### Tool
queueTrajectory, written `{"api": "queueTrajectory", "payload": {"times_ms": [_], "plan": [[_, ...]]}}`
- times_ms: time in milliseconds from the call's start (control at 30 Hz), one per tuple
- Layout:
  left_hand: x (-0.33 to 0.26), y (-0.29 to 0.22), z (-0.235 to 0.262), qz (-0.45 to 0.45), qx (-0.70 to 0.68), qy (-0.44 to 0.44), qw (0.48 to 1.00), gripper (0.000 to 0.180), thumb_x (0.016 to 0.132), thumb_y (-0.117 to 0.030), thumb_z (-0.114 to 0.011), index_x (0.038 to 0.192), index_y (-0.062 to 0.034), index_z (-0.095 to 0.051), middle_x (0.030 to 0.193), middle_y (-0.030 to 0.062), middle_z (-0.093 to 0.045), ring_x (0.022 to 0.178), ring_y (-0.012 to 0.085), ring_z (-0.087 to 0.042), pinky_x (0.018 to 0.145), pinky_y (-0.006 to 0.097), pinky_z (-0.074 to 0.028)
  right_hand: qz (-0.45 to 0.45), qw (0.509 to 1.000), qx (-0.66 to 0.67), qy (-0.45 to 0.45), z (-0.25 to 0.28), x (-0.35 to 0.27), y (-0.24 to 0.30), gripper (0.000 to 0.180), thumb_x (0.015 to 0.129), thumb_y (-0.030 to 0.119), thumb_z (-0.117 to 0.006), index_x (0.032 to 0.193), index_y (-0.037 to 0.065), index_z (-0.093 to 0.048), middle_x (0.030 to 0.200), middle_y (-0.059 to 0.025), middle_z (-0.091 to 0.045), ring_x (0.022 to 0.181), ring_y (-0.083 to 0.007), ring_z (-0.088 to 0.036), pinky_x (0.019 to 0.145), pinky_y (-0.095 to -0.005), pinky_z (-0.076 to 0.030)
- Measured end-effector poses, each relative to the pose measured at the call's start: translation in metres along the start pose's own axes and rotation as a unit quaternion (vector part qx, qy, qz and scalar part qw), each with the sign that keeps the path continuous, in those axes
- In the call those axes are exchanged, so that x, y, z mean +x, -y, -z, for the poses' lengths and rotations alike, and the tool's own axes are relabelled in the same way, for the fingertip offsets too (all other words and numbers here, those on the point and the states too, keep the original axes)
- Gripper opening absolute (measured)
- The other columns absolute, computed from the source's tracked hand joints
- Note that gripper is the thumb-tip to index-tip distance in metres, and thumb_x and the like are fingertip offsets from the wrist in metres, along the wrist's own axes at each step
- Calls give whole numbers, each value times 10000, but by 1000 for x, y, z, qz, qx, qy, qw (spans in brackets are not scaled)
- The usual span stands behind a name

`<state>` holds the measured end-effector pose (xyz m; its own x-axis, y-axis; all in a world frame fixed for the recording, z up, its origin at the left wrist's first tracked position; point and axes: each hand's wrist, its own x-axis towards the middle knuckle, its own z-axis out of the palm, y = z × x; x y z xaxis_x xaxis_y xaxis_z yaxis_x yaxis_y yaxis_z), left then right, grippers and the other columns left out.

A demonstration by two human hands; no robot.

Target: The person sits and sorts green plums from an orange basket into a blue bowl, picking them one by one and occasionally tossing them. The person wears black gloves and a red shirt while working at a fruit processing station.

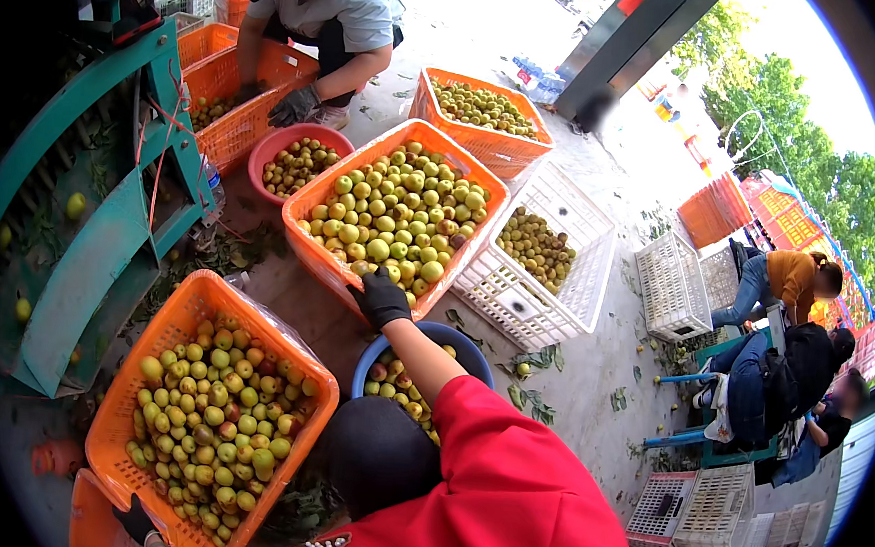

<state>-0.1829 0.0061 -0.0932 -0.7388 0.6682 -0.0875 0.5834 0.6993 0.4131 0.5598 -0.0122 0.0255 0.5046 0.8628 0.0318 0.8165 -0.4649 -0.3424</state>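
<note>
My right hand (383, 298), in a black glove, reaches over the near corner of a plastic-lined orange crate (296, 233). Its fingers are spread at the rim, beside small round yellow-green fruits (402, 206) with brownish patches. At the lower left, my left hand (135, 521), also gloved in black, is by the near edge of a second lined orange crate (325, 392) of the same fruits; its fingers are too dark to make out. A blue tub (473, 356) of fruits stands below my right forearm and is partly hidden by it.
A red basin (263, 178) and a white crate (589, 253) hold more fruits. Another orange crate (485, 151) stands behind. Green machinery (86, 282) borders the left. A gloved co-worker (337, 27) bends over a crate; other people (797, 286) work at right. Leaves litter the floor.
</note>
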Motion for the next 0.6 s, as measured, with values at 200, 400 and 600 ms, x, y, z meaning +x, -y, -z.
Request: {"api": "queueTrajectory", "payload": {"times_ms": [200,400,600], "plan": [[-87,-38,76,-51,179,-10,983,1078,736,-386,-757,1481,-86,-37,1415,227,-345,1202,357,-472,941,466,-457,31,999,16,10,-35,22,28,436,873,481,-520,1032,83,-601,1146,-230,-522,893,-390,-614,764,-477,-505],[-202,-99,78,-30,197,121,972,1014,775,-711,-518,1484,-109,-112,1519,231,-66,1366,468,-137,998,664,-249,33,999,-8,-11,-8,12,11,427,872,473,-525,1058,97,-608,1096,-202,-552,923,-377,-603,767,-468,-498],[-315,-102,64,-414,124,164,887,859,736,-563,-646,1398,-99,-357,1458,251,-224,1357,432,-185,1045,622,-190,57,998,-17,-16,-28,13,22,446,874,471,-521,1078,85,-611,1141,-207,-548,952,-368,-598,791,-457,-495]]}}
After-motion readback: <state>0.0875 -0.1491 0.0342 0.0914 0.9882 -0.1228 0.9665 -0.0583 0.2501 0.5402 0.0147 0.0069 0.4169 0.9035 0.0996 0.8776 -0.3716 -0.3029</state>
